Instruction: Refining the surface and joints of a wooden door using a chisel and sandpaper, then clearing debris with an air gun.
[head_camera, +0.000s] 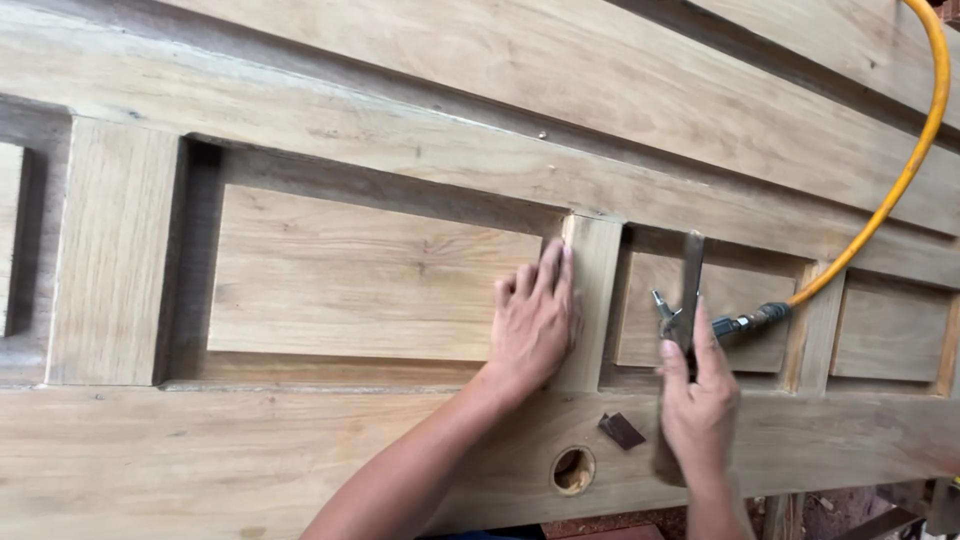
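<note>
Your left hand (535, 320) lies flat with fingers spread, holding nothing, on the pale unfinished wooden panelled door (420, 130). The fingertips point to about one o'clock and press where the large raised rectangular panel (360, 275) meets the short upright wooden divider (592, 300). Keep that palm firm so the divider sits tight in its frame while you work. At five o'clock from the hand, a round bored hole (573, 470) sits in the lower rail, with a small dark scrap (622, 431) just beside it at two o'clock.

Your right hand (698, 400) is wrapped around the grey metal air-powered tool (686, 300). Its long axis runs nearly upright, nose pointing to twelve o'clock into the recess right of the divider. Hold it square to the wood, I would judge, and steady. The yellow air hose (900, 180) leaves its fitting at three o'clock and curves up to one o'clock.
</note>
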